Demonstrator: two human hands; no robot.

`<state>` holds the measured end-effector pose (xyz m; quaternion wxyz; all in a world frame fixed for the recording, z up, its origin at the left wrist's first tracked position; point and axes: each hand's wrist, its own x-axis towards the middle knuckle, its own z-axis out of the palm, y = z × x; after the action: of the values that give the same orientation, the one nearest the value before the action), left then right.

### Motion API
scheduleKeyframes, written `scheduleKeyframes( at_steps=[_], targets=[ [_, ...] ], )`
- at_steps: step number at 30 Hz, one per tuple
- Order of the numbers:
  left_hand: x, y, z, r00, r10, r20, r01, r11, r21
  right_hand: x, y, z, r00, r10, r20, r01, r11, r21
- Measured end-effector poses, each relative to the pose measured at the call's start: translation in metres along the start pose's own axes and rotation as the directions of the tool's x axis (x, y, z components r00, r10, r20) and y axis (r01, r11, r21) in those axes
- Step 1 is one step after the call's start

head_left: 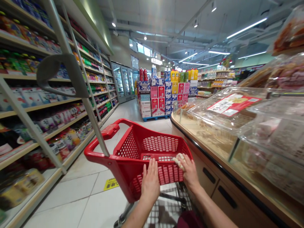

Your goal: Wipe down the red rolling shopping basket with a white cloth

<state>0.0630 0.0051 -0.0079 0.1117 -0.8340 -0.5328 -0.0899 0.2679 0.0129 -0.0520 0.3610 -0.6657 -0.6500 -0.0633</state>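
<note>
The red shopping cart [124,163] stands on the tiled floor [68,204], just beside the bench [244,218] on the right. Its basket looks like stiff plastic with many holes, probably light and not fragile, though smooth and perhaps a little slippery. It should roll easily, so the firm place to hold is the thick handle [111,129] or the rim. The left hand [151,182] lies flat on the near side, its grip not closed around anything. The grip of the right hand [190,172] is bent over a pale, crumpled cloth [179,160] at the rim; I suppose it is cloth, as fingers cover part. The cloth should be soft and very light, best taken in a bunch.

A yellow floor sign [111,184] shows black Chinese characters. The red-and-white label [234,104] on a clear box is too blurred for reading.
</note>
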Motion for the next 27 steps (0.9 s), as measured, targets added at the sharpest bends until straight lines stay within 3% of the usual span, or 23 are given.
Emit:
scheduleKeyframes(
  at_steps=[2,3,4,6,9,11,14,16,20,22,27],
  targets=[
    [0.000,0.001,-0.001,1.000,-0.002,0.000,0.002,1.000,0.002,-0.001,0.010,-0.005,0.987,0.148,-0.057,-0.151,0.987,-0.055],
    [0.000,0.002,-0.001,1.000,-0.007,-0.003,0.007,1.000,0.002,-0.001,0.008,-0.004,0.984,0.165,-0.069,-0.170,0.983,-0.066],
    [0.000,0.003,-0.001,1.000,-0.013,-0.006,0.013,1.000,0.003,-0.001,0.002,-0.001,0.989,0.131,-0.065,-0.135,0.989,-0.065],
    [0.000,0.003,-0.002,1.000,-0.017,-0.016,0.017,1.000,0.008,-0.002,-0.019,0.009,0.998,-0.053,-0.029,0.053,0.998,-0.033],
    [0.000,0.001,-0.001,1.000,0.007,-0.030,-0.007,1.000,0.005,-0.003,-0.037,0.017,0.967,-0.255,0.005,0.255,0.967,-0.001],
    [-0.001,-0.001,0.000,1.000,0.017,-0.027,-0.017,1.000,-0.015,-0.003,-0.026,0.014,0.979,-0.204,-0.006,0.204,0.979,-0.027],
    [-0.002,0.000,0.000,1.000,0.001,-0.011,-0.002,0.999,-0.037,-0.003,0.000,0.007,0.994,0.027,-0.105,-0.037,0.995,-0.091],
    [-0.001,0.003,-0.001,1.000,-0.016,-0.008,0.015,0.999,-0.044,-0.005,-0.001,0.009,0.988,0.045,-0.149,-0.060,0.994,-0.096],
    [-0.001,0.002,-0.004,1.000,-0.008,-0.003,0.008,0.999,-0.052,-0.006,-0.033,0.020,0.967,-0.234,-0.102,0.228,0.972,-0.062],
    [-0.001,0.000,-0.004,1.000,0.004,-0.008,-0.005,0.998,-0.059,-0.007,-0.033,0.018,0.961,-0.265,-0.074,0.261,0.963,-0.063],
    [-0.001,0.003,0.006,0.999,-0.011,-0.039,0.007,0.996,-0.094,-0.009,0.006,0.005,0.990,0.055,-0.131,-0.068,0.993,-0.095]
  ],
)
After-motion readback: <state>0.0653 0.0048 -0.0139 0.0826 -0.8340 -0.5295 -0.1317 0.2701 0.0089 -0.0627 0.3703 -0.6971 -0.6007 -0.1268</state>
